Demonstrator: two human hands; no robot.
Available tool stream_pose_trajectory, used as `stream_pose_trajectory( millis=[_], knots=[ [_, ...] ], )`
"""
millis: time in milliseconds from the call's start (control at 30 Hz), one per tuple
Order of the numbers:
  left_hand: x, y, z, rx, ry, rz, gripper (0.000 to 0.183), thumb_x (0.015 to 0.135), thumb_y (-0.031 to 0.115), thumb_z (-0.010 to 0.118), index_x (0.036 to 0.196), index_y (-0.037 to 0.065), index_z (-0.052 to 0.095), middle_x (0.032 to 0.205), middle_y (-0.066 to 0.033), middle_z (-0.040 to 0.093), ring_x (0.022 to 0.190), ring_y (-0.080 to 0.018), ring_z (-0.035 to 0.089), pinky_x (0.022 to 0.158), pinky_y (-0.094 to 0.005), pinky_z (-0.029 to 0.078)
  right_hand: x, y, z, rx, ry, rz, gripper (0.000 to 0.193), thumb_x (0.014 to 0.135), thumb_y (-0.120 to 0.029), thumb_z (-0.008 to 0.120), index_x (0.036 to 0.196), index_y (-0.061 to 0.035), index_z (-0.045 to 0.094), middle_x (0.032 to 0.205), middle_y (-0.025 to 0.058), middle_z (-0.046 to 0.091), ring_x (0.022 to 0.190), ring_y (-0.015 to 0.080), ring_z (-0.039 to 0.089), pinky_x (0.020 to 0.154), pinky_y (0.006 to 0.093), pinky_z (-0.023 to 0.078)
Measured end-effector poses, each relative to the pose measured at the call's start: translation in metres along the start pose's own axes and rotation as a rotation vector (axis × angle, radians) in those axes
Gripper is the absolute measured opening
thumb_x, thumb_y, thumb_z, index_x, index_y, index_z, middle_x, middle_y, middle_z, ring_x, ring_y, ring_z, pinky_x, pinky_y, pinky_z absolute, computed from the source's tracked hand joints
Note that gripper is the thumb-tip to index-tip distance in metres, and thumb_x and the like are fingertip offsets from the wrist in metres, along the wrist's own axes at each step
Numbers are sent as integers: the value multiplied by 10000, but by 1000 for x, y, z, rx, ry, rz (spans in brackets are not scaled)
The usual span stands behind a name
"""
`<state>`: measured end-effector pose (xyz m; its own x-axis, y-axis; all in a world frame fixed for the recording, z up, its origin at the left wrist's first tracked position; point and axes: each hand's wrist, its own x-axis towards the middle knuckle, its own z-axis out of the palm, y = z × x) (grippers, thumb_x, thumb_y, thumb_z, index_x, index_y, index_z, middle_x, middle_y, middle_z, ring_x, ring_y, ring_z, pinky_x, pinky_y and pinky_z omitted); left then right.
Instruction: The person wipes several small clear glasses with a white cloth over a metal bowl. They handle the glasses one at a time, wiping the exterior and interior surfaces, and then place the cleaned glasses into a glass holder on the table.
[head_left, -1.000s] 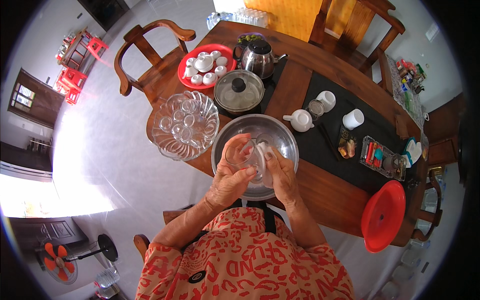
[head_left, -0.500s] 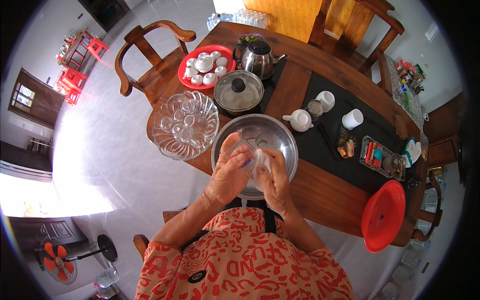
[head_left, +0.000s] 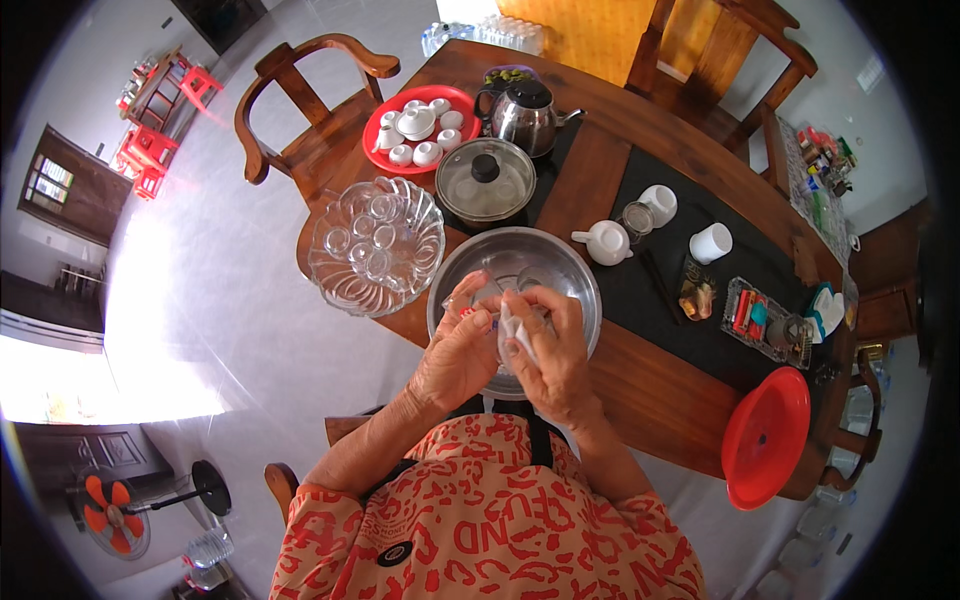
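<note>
Over a steel basin (head_left: 592, 290), my left hand (head_left: 446, 358) is closed around a clear drinking glass (head_left: 489, 292) that has small coloured print on it. My right hand (head_left: 562, 362) pinches a crumpled white cloth (head_left: 514, 335) and presses it against the glass at its near side. Fingers cover much of the glass, so its full shape is hidden. Below the hands, another clear glass (head_left: 535, 277) lies in the basin.
Left of the basin stands a scalloped glass bowl (head_left: 330, 285) with several small glasses. Behind are a lidded pot (head_left: 465, 200), a steel kettle (head_left: 522, 125) and a red tray (head_left: 374, 150) of white cups. A white teapot (head_left: 606, 243) and red basin (head_left: 740, 470) sit to the right.
The right hand and cloth have shifted around the glass, with the fingers now bent over its upper part. The left hand has turned slightly and keeps its hold.
</note>
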<state>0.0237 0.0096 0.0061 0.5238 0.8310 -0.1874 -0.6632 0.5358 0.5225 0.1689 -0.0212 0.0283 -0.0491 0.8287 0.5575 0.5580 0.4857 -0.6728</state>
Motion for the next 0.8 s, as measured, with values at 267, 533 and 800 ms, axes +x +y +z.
stream_pose_trajectory(
  millis=[267, 533, 800],
  knots=[
    [-4, 4, 4, 40, -72, -128, 610, 864, 282, 653, 1369, 214, 318, 1323, -53, 420, 1231, -243, 420, 990, -452, 410, -1, 17, -5, 334, -65, 178, 346, 853, -56, 620, 1192, 0, 581, 1094, 110, 497, 971, 219, 524, 798, 306, 467],
    [-2, 2, 6, -12, 43, -314, 695, 843, 231, 672, 1414, 153, 283, 1285, -63, 455, 1093, -226, 547, 864, -392, 503, 2, 16, -4, 198, 75, 35, 396, 808, -24, 655, 1199, -41, 596, 1125, 119, 486, 953, 228, 544, 796, 317, 475],
    [-4, 15, 27, 605, -92, -211, 886, 731, -25, 712, 1450, 89, 207, 1195, -54, 497, 1022, -123, 538, 782, -261, 505, -9, 23, -15, 339, 55, 116, 386, 770, 27, 661, 1151, -9, 614, 1151, 100, 500, 985, 201, 547, 809, 301, 474]
  ],
)
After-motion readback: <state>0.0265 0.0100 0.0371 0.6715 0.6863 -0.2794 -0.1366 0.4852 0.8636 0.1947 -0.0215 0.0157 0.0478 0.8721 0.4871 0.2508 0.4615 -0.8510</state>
